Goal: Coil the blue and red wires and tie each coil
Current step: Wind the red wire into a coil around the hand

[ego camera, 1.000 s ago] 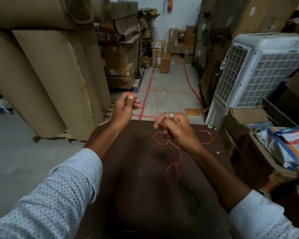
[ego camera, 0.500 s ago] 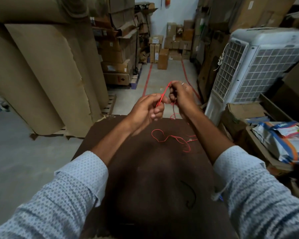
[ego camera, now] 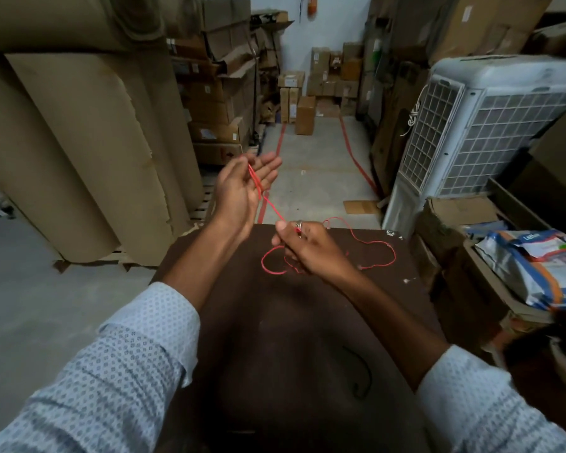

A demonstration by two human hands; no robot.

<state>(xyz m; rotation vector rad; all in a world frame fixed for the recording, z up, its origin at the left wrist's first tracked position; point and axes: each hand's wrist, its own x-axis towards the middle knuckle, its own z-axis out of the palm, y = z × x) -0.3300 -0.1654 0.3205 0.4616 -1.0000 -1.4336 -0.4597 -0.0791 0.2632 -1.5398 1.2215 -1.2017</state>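
Stretching taut between the two hands, the red wire [ego camera: 270, 204] runs as a thin, glossy pair of strands from the left hand [ego camera: 242, 188] down to the right hand [ego camera: 303, 246]. The left hand is raised beyond the far edge of the bench [ego camera: 307, 338], palm turned inward and fingers nearly straight and fanned; the wire passes across the palm near the base of the thumb, though whether the thumb pins it there cannot be told. The right hand sits lower, over the bench's far end, its fingers curled into a tight grip that pinches the wire between thumb and forefinger — a metal ring [ego camera: 298, 224] shows on one finger.

Beyond that pinch the rest of the red wire lies slack on the bench: one rounded loop just left of the right hand, and a wider, kinked loop trailing off to the right toward the bench's corner. The bench top is dark brown, matte and slightly scuffed, with a few pale specks near its right edge. A thin, dark curved wire [ego camera: 361, 374] lies nearer the person, well apart from the red one; its colour is hard to read against the dark surface.

Both forearms emerge from pale, finely patterned shirt sleeves [ego camera: 118, 364]. Large rolls of brown corrugated cardboard [ego camera: 89, 142] stand to the left — a white, grille-sided air cooler [ego camera: 490, 125] to the right.
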